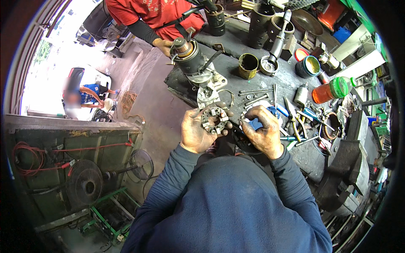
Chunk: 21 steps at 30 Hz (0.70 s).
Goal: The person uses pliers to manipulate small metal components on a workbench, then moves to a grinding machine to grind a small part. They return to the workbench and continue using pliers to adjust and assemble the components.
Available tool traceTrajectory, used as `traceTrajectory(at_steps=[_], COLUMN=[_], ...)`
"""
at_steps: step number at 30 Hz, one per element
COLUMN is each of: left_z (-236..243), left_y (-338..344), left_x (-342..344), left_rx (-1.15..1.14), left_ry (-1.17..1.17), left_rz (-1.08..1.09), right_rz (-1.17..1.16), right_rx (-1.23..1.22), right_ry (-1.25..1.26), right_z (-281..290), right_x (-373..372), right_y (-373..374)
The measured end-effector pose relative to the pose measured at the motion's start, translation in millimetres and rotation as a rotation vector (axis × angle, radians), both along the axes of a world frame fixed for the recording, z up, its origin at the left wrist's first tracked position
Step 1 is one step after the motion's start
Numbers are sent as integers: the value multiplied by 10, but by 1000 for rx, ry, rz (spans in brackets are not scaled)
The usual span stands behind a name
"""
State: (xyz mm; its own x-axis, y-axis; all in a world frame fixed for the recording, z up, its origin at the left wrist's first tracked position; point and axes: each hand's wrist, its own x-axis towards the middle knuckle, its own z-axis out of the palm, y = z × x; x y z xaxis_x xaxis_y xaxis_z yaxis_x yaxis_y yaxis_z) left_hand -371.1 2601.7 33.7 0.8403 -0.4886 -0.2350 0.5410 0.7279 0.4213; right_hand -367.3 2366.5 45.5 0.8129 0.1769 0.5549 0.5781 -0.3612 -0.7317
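Note:
My left hand (pixel 196 130) is closed round a starter motor brush holder (pixel 214 120), a round metal plate with a central hole and small blocks around it. To its right my right hand (pixel 265 130) is raised, thumb and fingertips drawn together. Whatever is between them is too small to make out. Just beyond the brush holder, a partly dismantled starter motor (pixel 192 63) stands at the bench edge, its copper-banded end upward. A co-worker's hand (pixel 163 46) touches its upper left side.
Bolts (pixel 255 96), pliers (pixel 291 114) and other tools litter the bench (pixel 228 63) on the right. Cans (pixel 248 66) and a green-capped bottle of orange liquid (pixel 331 90) stand farther back. A fan (pixel 84 185) is at lower left. Another person (pixel 89 93) is outside, far left.

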Motion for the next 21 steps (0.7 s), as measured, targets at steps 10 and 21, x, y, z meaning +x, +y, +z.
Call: traceTrajectory(at_steps=[10,21], left_z=[156,66], left_y=[198,298], left_x=[-63,-112], left_rx=[266,291], left_ry=[40,103], left_rz=[-127,-99], right_rz=[359,473], right_rx=[-222,-267], right_ry=[-35,-25], right_z=[191,198], right_x=[385,439], right_y=[199,259])
